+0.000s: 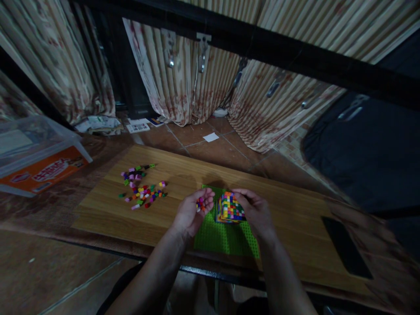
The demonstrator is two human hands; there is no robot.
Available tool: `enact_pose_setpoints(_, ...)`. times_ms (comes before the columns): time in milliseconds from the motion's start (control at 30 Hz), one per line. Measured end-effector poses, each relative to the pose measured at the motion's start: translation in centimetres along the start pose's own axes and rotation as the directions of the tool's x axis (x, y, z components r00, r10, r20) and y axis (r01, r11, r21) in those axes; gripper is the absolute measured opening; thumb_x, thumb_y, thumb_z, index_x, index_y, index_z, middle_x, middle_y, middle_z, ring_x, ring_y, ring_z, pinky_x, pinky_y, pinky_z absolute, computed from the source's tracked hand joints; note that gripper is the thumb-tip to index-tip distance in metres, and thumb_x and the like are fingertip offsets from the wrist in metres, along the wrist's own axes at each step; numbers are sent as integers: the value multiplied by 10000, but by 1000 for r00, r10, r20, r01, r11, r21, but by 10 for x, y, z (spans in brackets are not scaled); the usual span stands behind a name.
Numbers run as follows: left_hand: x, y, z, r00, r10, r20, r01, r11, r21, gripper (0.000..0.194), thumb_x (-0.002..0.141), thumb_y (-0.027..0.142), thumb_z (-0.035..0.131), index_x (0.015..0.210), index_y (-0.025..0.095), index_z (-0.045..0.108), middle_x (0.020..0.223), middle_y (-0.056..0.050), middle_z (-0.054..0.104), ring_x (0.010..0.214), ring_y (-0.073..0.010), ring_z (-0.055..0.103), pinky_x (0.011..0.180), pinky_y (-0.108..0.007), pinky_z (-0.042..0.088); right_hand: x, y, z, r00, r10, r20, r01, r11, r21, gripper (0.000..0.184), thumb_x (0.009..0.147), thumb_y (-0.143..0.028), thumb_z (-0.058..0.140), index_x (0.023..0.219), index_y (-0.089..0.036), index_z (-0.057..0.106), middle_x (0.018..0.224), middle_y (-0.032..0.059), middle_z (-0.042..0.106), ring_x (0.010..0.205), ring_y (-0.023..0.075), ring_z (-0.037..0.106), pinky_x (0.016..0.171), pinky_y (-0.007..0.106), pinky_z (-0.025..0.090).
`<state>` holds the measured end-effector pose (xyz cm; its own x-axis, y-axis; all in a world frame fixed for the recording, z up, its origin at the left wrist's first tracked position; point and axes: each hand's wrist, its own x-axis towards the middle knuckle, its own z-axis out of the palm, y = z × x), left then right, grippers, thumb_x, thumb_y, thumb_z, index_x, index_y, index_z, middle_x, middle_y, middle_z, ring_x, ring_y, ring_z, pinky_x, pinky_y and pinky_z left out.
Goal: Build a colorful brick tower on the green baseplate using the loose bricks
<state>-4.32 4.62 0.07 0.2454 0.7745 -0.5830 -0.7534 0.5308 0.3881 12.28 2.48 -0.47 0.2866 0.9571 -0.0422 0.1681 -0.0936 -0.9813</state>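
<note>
Cupped with its palm up, my left hand (192,211) holds several small toy bricks (200,204) in mixed colours. To its right, a multicoloured block of stacked toy bricks (228,208) stands on a green baseplate (226,240). My right hand (257,212) is at the block's top right side, its fingers closed and touching the upper edge. Whether a small brick sits between those fingertips is hidden. The right hand also covers part of the block's right side.
Loose toy bricks (141,191) lie scattered on the left of the wooden board (295,227). A dark flat object (346,247) rests at the board's right end. A clear plastic box (42,153) with an orange label stands at far left. Curtains (197,83) hang behind.
</note>
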Motion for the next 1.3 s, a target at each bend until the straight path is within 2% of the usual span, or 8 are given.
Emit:
enact_pose_setpoints(367, 2, -2, -2, 1000, -6, 0, 6, 1000, -4, 132, 813, 92, 551, 747, 88, 666, 702, -59, 671, 607, -86, 608, 617, -195, 490, 1, 0, 0, 1000, -7, 22, 7, 1000, -18, 276, 696, -427, 706, 839, -192, 728, 766, 30, 725, 661, 161, 629, 607, 284, 501)
enact_pose_setpoints(567, -4, 3, 0, 994, 6, 111, 0, 998, -55, 277, 866, 303, 527, 809, 76, 676, 836, -132, 702, 743, -148, 650, 738, -254, 517, 2, 2, -3, 999, -21, 33, 22, 999, -40, 271, 719, -421, 697, 870, -199, 725, 825, 37, 736, 723, 179, 655, 668, 314, 521)
enact_pose_setpoints(667, -9, 7, 2, 972, -7, 234, 33, 994, -105, 396, 873, 418, 493, 916, 70, 678, 1023, -177, 689, 937, -208, 652, 866, -306, 499, 0, -3, -5, 990, -142, -23, 141, 989, -46, 276, 770, -418, 653, 940, -208, 713, 942, 58, 733, 856, 205, 664, 771, 353, 521)
enact_pose_setpoints(767, -13, 10, 3, 948, -20, 317, 67, 988, -137, 482, 874, 488, 458, 1019, 76, 661, 1165, -190, 643, 1113, -256, 592, 936, -346, 469, -9, -16, -2, 923, -362, -129, 342, 926, -159, 201, 806, -374, 627, 908, -222, 710, 942, 50, 714, 896, 204, 646, 816, 356, 499)
enact_pose_setpoints(867, -16, 11, 4, 932, -13, 363, 81, 982, -172, 542, 877, 526, 428, 1082, 71, 638, 1217, -196, 614, 1199, -274, 534, 976, -363, 443, -21, -31, 8, 877, -480, 6, 459, 834, -307, 117, 828, -321, 618, 839, -245, 707, 851, 24, 688, 821, 182, 627, 759, 320, 487)
enact_pose_setpoints(1000, -18, 12, 3, 908, 18, 418, 74, 976, -204, 576, 884, 546, 400, 1104, 66, 630, 1229, -191, 605, 1248, -272, 492, 1028, -358, 400, -32, -39, 26, 853, -453, 258, 521, 724, -452, 130, 869, -295, 577, 894, -256, 699, 866, 23, 679, 846, 189, 609, 776, 336, 464)
enact_pose_setpoints(1133, -20, 13, 3, 898, 40, 439, 50, 980, -192, 586, 884, 557, 391, 1119, 76, 631, 1224, -179, 612, 1260, -267, 479, 1058, -372, 366, -34, -36, 36, 848, -437, 300, 529, 651, -545, 146, 864, -323, 594, 941, -247, 692, 902, 36, 677, 870, 209, 595, 790, 359, 455)
enact_pose_setpoints(1300, -20, 12, 3, 901, 37, 433, 49, 981, -186, 618, 891, 570, 354, 1117, 64, 630, 1246, -187, 596, 1264, -270, 471, 1075, -366, 341, -35, -35, 41, 844, -435, 316, 537, 657, -530, 110, 870, -265, 582, 895, -232, 684, 887, 30, 667, 869, 197, 589, 802, 349, 448)
